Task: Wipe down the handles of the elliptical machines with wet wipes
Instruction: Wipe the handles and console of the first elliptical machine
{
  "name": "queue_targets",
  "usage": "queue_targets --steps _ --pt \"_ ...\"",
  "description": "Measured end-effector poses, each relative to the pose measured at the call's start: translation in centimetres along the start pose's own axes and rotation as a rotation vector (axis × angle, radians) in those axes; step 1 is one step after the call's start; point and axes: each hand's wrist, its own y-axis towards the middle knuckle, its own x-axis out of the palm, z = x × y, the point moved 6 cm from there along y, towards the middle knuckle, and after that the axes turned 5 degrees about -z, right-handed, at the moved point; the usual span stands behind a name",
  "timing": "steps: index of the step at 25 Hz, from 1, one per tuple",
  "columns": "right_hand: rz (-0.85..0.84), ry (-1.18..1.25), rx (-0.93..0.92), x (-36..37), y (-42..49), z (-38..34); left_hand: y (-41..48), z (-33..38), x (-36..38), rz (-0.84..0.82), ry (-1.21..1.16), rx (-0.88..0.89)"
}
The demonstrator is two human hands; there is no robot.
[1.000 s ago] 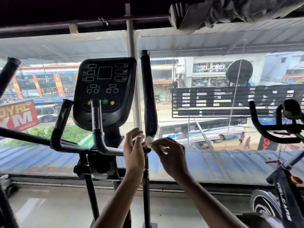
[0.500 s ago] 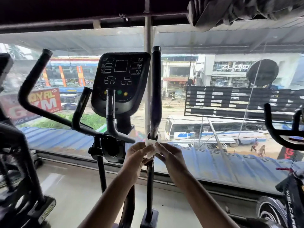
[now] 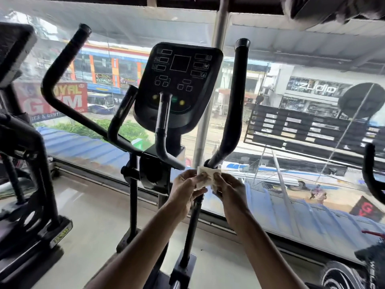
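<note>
Both hands meet at the middle of the view, just below the lower end of the black foam-covered right swing handle (image 3: 233, 113) of the black elliptical machine. Our left hand (image 3: 185, 190) and right hand (image 3: 230, 191) each pinch one side of a small white wet wipe (image 3: 205, 174) between thumb and fingers. The wipe is smudged brown. Its lower part is hidden behind the fingers, and we cannot tell whether it touches the handle. The handle's thin post runs down behind the hands.

The black console panel (image 3: 183, 65) shows only white outlines, with nothing we can read. A short curved fixed grip (image 3: 161, 130) covers some of its coloured buttons. At the left edge a second black machine (image 3: 23, 147) is cut off.

Through the window glass, a red sign (image 3: 52, 99) reads "OYAL" above a partly covered "G M", behind the long bent left swing handle (image 3: 62, 80). A shopfront (image 3: 318, 88) says "zudio". A wheel (image 3: 373, 274) at the lower right carries letters cut short at the edge.

Pale floor (image 3: 89, 215) lies open between the two machines, up to the window ledge.
</note>
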Motion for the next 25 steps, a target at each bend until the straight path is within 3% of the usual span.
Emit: queue_targets --steps 6,10,15,19,25 --pt "0.011 -0.038 -0.055 -0.5 2.8 0.9 3.4 -0.9 -0.7 -0.157 -0.096 -0.062" --pt "0.059 -0.09 -0.048 -0.4 3.2 2.1 4.8 -0.7 -2.4 -0.058 0.124 0.02" --pt "0.06 -0.435 -0.14 0.0 3.4 4.0 6.1 -1.2 -3.9 -0.052 0.22 0.025" --pt "0.066 -0.359 -0.084 -0.2 4.0 5.1 7.1 -1.9 -5.2 -0.152 0.264 -0.021" --pt "0.157 -0.309 -0.014 -0.3 4.3 5.8 8.1 -2.4 -5.8 -0.159 0.235 -0.056"
